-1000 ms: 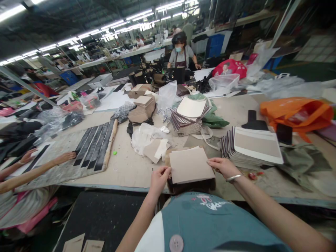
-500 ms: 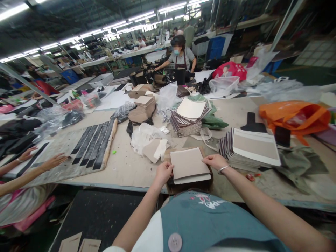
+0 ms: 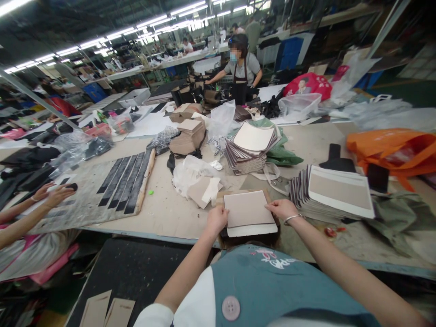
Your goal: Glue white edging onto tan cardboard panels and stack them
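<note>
A flat beige panel (image 3: 247, 209) lies over a slightly larger white sheet (image 3: 252, 230), whose strip shows along the near edge. Both rest on a low brown block or box (image 3: 276, 230) at the table's front edge. My left hand (image 3: 217, 219) pinches the panel's left edge. At the opposite edge, near the upper right corner, my right hand (image 3: 282, 209) has its thumb and fingers closed on the panel. Right of that hand stands a fanned stack of white-bordered beige panels (image 3: 335, 193). Beyond the block is another stack of pale panels (image 3: 252, 147).
Crumpled clear plastic and card scraps (image 3: 202, 188) lie to the left of the block. Black strips (image 3: 122, 181) lie on a grey board, near a co-worker's hands (image 3: 56, 195). An orange bag (image 3: 391, 152) is at right. Another person (image 3: 243, 66) works across the table.
The panel now sits squarer over the white sheet, with my hands still at its sides. The co-worker's hands at left have drawn back from the black strips. My view has shifted slightly.
</note>
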`<action>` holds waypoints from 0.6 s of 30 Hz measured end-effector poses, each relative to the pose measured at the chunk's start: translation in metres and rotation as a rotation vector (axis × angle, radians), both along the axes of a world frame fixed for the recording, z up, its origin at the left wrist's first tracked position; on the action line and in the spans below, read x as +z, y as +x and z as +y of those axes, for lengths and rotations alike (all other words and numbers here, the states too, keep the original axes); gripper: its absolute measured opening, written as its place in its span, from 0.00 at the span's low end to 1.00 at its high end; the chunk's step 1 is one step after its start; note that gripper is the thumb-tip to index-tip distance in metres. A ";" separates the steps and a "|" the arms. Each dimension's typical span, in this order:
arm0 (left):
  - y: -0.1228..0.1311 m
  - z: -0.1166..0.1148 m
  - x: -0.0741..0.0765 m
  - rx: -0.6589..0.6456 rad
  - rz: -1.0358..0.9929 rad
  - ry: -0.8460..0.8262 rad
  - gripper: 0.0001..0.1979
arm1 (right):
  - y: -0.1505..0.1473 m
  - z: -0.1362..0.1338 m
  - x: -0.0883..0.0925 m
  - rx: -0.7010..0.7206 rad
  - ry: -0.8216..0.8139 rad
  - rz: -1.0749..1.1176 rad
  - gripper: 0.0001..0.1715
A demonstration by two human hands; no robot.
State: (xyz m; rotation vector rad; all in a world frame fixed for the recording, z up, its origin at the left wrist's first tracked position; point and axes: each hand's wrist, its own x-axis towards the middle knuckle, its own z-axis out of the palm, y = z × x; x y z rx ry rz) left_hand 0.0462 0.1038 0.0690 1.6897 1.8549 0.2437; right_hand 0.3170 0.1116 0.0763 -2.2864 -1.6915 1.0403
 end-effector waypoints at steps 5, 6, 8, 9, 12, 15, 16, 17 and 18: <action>0.001 0.000 0.003 -0.047 0.088 -0.004 0.13 | -0.002 0.005 0.004 0.045 -0.031 -0.065 0.16; 0.002 0.001 0.003 -0.057 0.107 -0.006 0.13 | -0.002 0.005 0.005 0.057 -0.034 -0.076 0.15; 0.003 0.001 0.004 -0.076 0.146 -0.009 0.13 | -0.003 0.007 0.006 0.079 -0.037 -0.096 0.15; 0.003 0.002 0.004 -0.085 0.166 -0.011 0.13 | -0.003 0.008 0.006 0.090 -0.037 -0.105 0.15; 0.004 0.003 0.005 -0.114 0.217 -0.023 0.13 | -0.005 0.011 0.009 0.113 -0.039 -0.133 0.13; 0.004 0.005 0.005 -0.141 0.254 -0.035 0.13 | -0.006 0.014 0.011 0.119 -0.046 -0.153 0.12; 0.004 0.006 0.006 -0.148 0.264 -0.037 0.13 | -0.006 0.015 0.011 0.120 -0.050 -0.158 0.11; 0.004 0.006 0.006 -0.155 0.273 -0.039 0.13 | -0.007 0.016 0.011 0.122 -0.054 -0.161 0.11; 0.004 0.007 0.006 -0.162 0.280 -0.040 0.13 | -0.007 0.016 0.012 0.125 -0.058 -0.164 0.11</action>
